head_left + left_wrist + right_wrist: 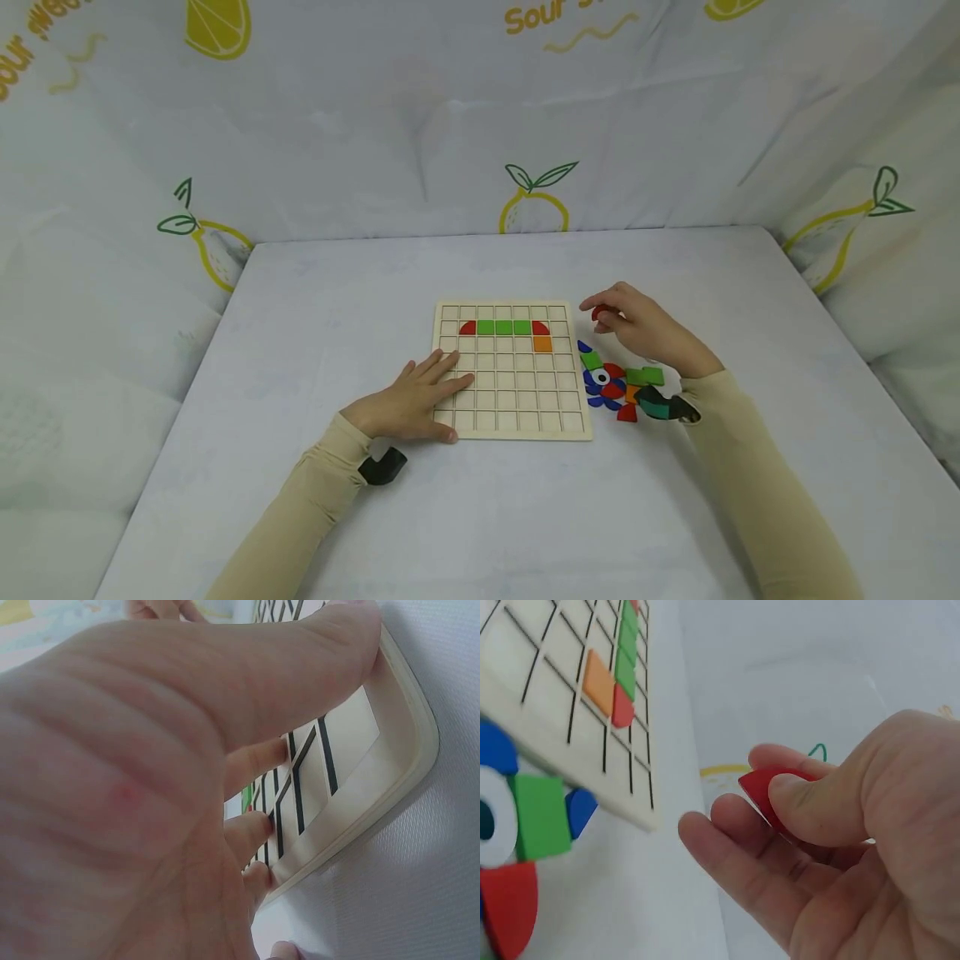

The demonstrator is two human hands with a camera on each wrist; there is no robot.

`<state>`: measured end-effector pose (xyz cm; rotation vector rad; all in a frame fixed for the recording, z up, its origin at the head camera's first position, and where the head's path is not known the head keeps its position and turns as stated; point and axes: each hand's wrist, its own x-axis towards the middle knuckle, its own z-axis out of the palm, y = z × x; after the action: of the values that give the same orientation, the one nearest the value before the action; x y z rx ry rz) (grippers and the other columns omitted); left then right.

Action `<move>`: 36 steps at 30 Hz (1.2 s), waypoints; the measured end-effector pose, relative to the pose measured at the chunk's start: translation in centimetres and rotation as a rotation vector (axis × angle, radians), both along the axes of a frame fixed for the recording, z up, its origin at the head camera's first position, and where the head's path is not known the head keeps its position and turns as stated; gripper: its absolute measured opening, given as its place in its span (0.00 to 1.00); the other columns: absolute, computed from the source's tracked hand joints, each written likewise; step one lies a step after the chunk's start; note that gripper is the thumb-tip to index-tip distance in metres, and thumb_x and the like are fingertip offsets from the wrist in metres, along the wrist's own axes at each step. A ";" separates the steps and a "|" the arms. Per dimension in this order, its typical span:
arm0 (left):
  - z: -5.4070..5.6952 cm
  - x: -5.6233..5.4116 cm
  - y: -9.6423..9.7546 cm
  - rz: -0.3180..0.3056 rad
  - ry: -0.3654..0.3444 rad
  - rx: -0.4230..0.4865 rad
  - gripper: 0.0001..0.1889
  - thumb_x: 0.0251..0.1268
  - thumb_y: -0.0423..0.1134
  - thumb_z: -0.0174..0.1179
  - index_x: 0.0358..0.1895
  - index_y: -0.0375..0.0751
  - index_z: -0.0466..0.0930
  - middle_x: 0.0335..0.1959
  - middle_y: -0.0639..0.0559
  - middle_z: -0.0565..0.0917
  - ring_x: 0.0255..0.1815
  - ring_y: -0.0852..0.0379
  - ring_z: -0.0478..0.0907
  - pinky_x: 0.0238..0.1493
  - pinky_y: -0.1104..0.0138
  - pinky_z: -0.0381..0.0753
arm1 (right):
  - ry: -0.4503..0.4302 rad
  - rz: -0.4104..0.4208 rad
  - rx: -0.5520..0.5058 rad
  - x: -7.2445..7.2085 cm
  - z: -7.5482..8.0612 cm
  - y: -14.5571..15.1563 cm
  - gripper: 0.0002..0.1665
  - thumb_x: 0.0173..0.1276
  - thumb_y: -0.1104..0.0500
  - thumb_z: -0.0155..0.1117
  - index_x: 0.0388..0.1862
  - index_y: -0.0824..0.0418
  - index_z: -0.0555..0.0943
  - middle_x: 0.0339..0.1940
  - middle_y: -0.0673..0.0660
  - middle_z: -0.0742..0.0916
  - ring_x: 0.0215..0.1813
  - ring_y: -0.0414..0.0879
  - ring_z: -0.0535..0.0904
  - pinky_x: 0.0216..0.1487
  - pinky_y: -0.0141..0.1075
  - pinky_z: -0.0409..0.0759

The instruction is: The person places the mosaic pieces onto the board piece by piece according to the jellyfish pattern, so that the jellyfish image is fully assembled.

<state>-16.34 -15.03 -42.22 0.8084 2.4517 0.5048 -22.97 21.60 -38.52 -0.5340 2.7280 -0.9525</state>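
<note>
A wooden grid board (517,380) lies flat on the table. In its upper part is a row of three green squares (504,327) with a red quarter-round piece (467,328) at each end. An orange square (542,343) sits below the right red one. My left hand (411,403) rests with spread, straight fingers over the board's left side, thumb at the lower left corner. Beyond the board's upper right edge, my right hand (639,327) pinches a red curved-edged piece (760,787) between thumb and fingers, raised off the table in the right wrist view.
A loose heap of pieces lies right of the board: a blue piece (583,347), a green square (592,360), a white ring (602,377), a red piece (627,412) and several others. The right sleeve and wrist strap (660,407) pass over its right end. Lemon-printed cloth stands behind the table.
</note>
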 end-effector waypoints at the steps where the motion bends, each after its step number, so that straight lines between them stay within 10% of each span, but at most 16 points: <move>1: 0.0 0.0 0.0 0.000 0.000 0.002 0.46 0.64 0.51 0.68 0.81 0.47 0.54 0.85 0.41 0.39 0.86 0.38 0.31 0.82 0.35 0.35 | 0.007 0.003 -0.004 -0.1 0.0 -0.2 0.18 0.78 0.70 0.48 0.61 0.68 0.78 0.49 0.63 0.79 0.52 0.56 0.83 0.60 0.53 0.84; 13: -0.1 -0.1 0.2 -0.006 -0.004 -0.002 0.46 0.65 0.51 0.68 0.82 0.48 0.54 0.85 0.42 0.38 0.86 0.39 0.30 0.82 0.36 0.34 | 0.024 -0.006 -0.012 -0.6 0.5 -2.3 0.21 0.79 0.66 0.52 0.68 0.62 0.76 0.53 0.62 0.85 0.48 0.56 0.80 0.51 0.46 0.83; 25: -0.2 -0.1 0.1 -0.002 0.006 -0.012 0.46 0.65 0.51 0.68 0.82 0.49 0.53 0.86 0.43 0.38 0.86 0.40 0.30 0.83 0.36 0.34 | -0.048 0.019 -0.110 -0.8 -0.4 -2.8 0.13 0.80 0.70 0.44 0.56 0.67 0.75 0.55 0.65 0.83 0.57 0.59 0.82 0.63 0.54 0.83; 36: 0.0 -0.1 0.0 -0.011 0.014 -0.012 0.46 0.65 0.51 0.68 0.82 0.47 0.53 0.85 0.42 0.38 0.86 0.39 0.31 0.82 0.36 0.35 | -0.077 0.102 -0.081 -0.5 -0.7 -3.0 0.18 0.81 0.63 0.49 0.67 0.58 0.72 0.54 0.61 0.88 0.57 0.56 0.83 0.66 0.59 0.80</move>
<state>-16.46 -14.98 -42.26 0.8229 2.4593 0.4812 -23.49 18.57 -39.26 -0.6314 2.5770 -1.0383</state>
